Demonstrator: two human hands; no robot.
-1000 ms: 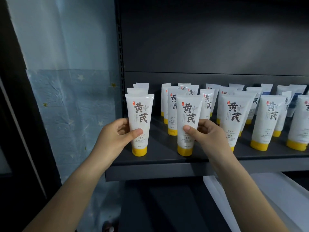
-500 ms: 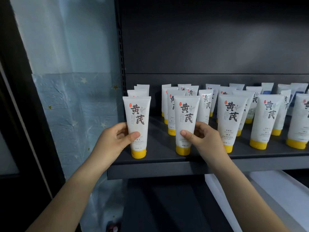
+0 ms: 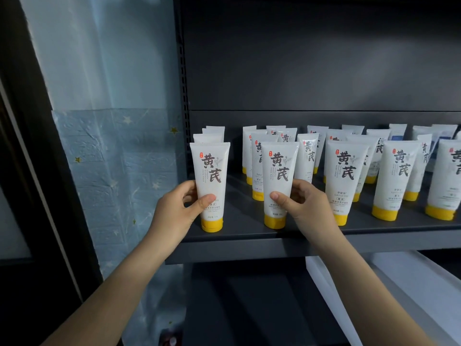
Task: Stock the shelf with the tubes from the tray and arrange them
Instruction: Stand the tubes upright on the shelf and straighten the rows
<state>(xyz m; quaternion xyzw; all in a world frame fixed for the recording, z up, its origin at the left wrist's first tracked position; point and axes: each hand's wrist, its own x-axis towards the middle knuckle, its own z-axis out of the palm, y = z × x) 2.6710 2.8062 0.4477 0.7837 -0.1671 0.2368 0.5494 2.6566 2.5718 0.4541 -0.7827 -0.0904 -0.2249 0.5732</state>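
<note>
While the left hand (image 3: pixel 179 211) clamps its fingers (image 3: pixel 207 199) on the corner tube (image 3: pixel 210 176) at the nine o'clock end of the shelf (image 3: pixel 249 250) and the right hand (image 3: pixel 306 208) grips the neighbour tube (image 3: pixel 278 176), stocking looks nearly done, rows filled and straightening left, though the tray (image 3: pixel 399 283) at five o'clock hides its contents.

Open lane down the shelf (image 3: pixel 239 213) between the two leftmost files of tubes (image 3: pixel 210 171). Rightward, crowded rows; leftward, the upright (image 3: pixel 183 83).
</note>
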